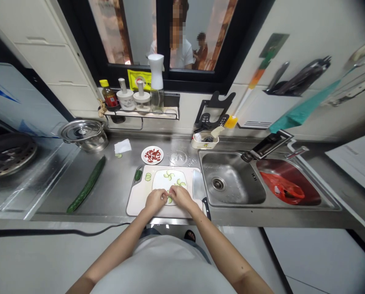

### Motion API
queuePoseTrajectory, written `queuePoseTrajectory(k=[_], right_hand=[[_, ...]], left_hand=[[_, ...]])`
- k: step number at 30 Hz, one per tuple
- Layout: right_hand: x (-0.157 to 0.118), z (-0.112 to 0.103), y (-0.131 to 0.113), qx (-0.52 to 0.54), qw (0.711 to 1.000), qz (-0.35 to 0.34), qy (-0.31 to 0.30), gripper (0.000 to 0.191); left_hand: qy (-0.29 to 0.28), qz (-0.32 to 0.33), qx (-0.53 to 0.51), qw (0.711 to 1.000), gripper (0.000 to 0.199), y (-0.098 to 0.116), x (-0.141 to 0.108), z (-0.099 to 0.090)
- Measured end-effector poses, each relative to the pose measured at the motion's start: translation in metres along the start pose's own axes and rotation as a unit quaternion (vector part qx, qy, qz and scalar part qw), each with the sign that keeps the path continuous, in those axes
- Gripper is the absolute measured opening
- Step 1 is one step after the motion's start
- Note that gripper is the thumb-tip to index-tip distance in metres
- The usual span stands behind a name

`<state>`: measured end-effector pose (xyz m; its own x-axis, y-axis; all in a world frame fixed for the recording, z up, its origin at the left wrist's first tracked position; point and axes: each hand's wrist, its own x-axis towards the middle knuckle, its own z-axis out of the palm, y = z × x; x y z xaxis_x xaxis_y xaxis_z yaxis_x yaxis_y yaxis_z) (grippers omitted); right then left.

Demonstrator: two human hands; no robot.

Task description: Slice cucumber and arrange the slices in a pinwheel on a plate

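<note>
The left hand (156, 201) and right hand (182, 197) meet with fingers pinched over the plate (157, 183) on the cutting board (136, 203), a cucumber slice (169, 200) lying just on their near side, though what they pinch I cannot tell.

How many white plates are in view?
2: a squarish plate on the cutting board, partly covered by the left hand and right hand; a round plate of red pieces just beyond the board.
</note>
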<state>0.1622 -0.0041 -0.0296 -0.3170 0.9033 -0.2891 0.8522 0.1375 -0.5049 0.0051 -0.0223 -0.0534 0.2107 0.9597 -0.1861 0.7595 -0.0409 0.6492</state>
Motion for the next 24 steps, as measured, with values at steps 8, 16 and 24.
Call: queuePoseTrajectory(k=[8,16,24], right_hand=[[0.001,0.003,-0.001,-0.044,0.999,0.005,-0.021,0.016],[0.002,0.007,0.001,-0.062,0.998,0.004,-0.017,0.017],[0.002,0.01,0.002,-0.071,0.997,0.011,-0.008,0.018]], left_hand=[[-0.004,0.014,0.065,0.998,0.02,-0.002,0.001,0.004],[0.005,0.03,0.082,0.996,0.019,-0.008,0.003,0.006],[0.031,0.135,0.102,0.985,0.021,-0.009,-0.01,0.003]])
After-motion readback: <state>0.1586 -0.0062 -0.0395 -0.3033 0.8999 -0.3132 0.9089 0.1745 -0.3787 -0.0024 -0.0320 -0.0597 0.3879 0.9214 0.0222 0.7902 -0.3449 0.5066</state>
